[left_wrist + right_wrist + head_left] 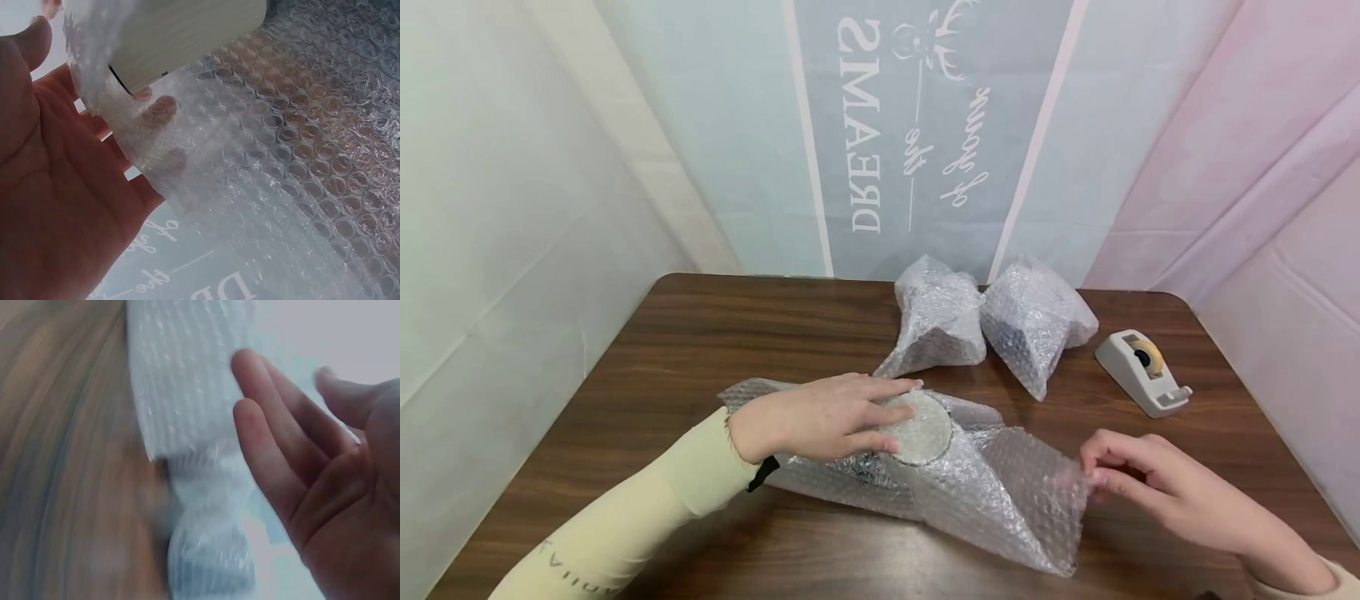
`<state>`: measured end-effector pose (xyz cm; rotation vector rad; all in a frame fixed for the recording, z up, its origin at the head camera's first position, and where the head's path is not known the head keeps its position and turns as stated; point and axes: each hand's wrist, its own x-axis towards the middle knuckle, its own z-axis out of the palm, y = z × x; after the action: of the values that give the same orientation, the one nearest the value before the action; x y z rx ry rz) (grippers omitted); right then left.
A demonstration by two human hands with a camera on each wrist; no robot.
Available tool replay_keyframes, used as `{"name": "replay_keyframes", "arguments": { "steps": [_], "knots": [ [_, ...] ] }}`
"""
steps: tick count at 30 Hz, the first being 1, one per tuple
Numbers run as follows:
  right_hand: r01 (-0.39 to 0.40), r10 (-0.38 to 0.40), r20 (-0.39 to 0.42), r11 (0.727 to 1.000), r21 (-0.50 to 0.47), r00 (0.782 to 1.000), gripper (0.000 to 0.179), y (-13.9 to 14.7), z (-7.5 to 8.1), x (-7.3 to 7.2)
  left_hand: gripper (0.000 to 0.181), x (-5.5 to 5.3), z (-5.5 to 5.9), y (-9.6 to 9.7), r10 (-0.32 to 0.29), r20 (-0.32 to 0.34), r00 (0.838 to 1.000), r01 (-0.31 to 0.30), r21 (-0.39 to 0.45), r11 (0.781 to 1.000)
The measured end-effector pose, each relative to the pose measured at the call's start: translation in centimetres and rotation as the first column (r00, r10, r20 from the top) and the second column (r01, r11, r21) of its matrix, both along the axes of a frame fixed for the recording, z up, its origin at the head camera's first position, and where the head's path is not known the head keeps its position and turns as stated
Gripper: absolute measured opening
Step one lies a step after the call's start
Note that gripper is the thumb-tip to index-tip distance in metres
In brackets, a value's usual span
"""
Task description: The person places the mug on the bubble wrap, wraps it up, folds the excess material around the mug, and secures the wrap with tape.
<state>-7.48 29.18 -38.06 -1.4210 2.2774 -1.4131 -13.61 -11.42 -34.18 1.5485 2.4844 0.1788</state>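
Observation:
In the head view, my left hand [838, 417] lies over a bubble-wrapped object, its fingers spread and nearly straight on the round, pale top [922, 429]. The bubble wrap [880, 493] spreads beneath and around it on the table. Through the clear film in the left wrist view, some fingertips [161, 109] show beside a pale, smooth piece [194, 37] with a dark edge line. My right hand [1165, 487] pinches the right edge of the sheet between thumb and forefinger. Its other fingers [259, 437] show blurred in the right wrist view, loosely extended beside the wrap.
Two bundles in bubble wrap, one [942, 312] behind my left hand and another [1033, 317] to its right, sit at the table's back. A white tape dispenser [1142, 372] with yellowish tape stands at the right. A printed curtain [925, 133] hangs behind the brown wooden table [737, 325].

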Motion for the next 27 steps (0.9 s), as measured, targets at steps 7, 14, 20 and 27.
{"name": "replay_keyframes", "arguments": {
  "steps": [7,14,20,27],
  "knots": [
    [-0.011,-0.005,-0.129,0.993,-0.120,0.992,0.037,-3.6,1.4,-1.2,0.056,-0.2,-0.3,0.1,-0.023,-0.010,1.000,0.023,0.021,1.000],
    [0.003,-0.034,-0.142,0.978,-0.211,0.989,0.025,-6.9,1.6,-1.8,0.054,-0.3,-0.4,0.5,-0.039,0.004,0.999,0.039,0.024,0.999],
    [0.243,-0.275,-0.159,0.950,-0.195,0.948,0.029,-9.7,1.8,-1.4,0.054,-0.2,-0.2,0.5,-0.035,0.013,0.999,0.035,-0.002,0.999],
    [0.427,-0.473,-0.280,0.879,-0.211,0.836,0.007,-13.6,1.5,-1.6,0.053,0.0,-0.2,0.4,-0.012,0.020,1.000,0.012,-0.009,1.000]
  ]
}}
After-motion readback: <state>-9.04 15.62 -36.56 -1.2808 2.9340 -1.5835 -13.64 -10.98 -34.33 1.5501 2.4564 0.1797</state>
